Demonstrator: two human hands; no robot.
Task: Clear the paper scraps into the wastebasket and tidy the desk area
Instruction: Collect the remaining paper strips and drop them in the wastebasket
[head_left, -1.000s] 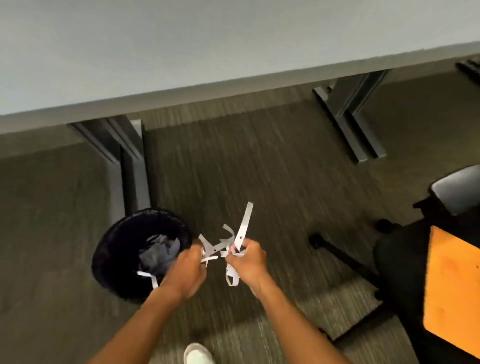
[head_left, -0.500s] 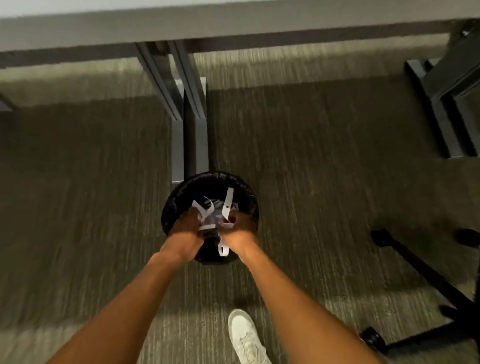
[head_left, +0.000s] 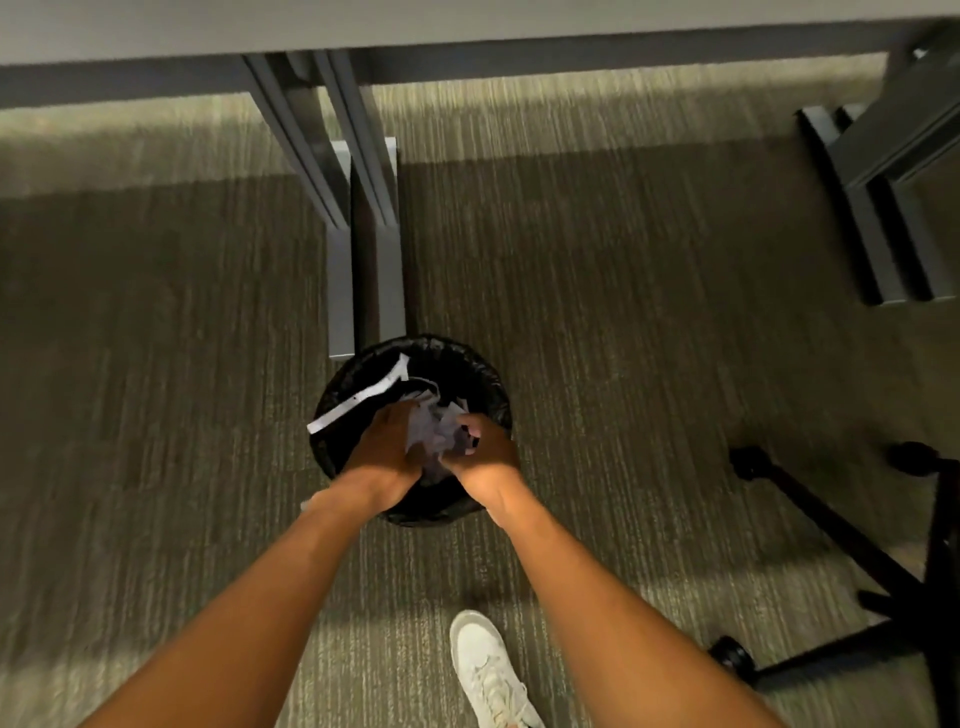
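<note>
both hands over the wastebasket | left hand and right hand close together, fingers curled, grip unclear tbh | paper scraps bunched between them in the bin | long strip draped over the left rim | desk leg right behind

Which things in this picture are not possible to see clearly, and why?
- Fingertips of left hand and right hand: curled away from the head camera.
- Wastebasket bottom: covered by paper scraps and both hands.
- Desk top: cut by the upper edge.
- Chair base: cut by the right edge.
</note>
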